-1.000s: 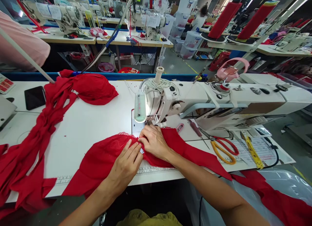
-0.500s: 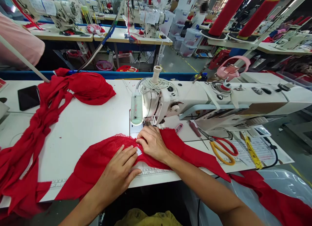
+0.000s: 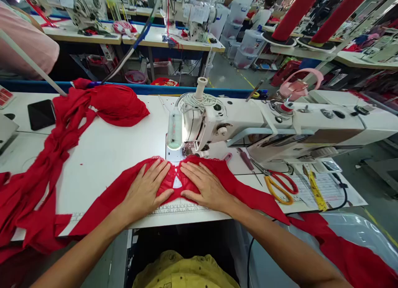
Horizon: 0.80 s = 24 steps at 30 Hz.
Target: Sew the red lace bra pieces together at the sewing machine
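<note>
White table (image 3: 121, 149) here, sewing machine (image 3: 239, 122) at two o'clock of the red garment (image 3: 168, 181) spread before me; my left hand (image 3: 146, 189) lies open on its nine-o'clock half, my right hand (image 3: 209, 186) open at three, scissors (image 3: 268, 181) farther out.

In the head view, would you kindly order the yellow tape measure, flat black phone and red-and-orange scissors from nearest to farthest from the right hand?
1. Red-and-orange scissors: right of the right hand.
2. Yellow tape measure: farther right.
3. Flat black phone: far left.
</note>
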{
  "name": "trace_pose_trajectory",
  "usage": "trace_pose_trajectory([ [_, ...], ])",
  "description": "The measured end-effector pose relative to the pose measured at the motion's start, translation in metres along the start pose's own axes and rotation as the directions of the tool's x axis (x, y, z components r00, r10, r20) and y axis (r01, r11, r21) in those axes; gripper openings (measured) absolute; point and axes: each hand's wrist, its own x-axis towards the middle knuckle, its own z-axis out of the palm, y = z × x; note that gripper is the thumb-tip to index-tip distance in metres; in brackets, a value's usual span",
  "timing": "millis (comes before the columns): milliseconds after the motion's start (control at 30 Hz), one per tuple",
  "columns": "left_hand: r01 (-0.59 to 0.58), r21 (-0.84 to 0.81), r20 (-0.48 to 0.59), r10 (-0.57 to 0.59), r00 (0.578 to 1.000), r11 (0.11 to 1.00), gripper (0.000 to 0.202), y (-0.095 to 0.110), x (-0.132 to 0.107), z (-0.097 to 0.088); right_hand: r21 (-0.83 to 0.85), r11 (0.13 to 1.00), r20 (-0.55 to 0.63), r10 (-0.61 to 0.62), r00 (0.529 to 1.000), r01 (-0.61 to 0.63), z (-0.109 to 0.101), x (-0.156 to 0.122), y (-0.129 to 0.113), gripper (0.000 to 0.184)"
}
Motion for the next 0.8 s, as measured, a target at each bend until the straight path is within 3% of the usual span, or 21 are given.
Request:
trace_pose_trajectory([
  [267, -0.051, 0.024, 0.005, 0.051, 0.999, 0.998, 0.08, 0.003, 0.009, 0.0, -0.092, 0.995, 0.054, 0.035, 0.998, -0.03, -0.012, -0.018, 0.009, 0.082],
  [800, -0.04, 0.04, -0.013, 0.041, 0.999, 0.998, 0.09, 0.0, 0.008, -0.001, -0.104, 0.994, 0.077, 0.051, 0.996, -0.042, -0.01, -0.02, 0.011, 0.082],
])
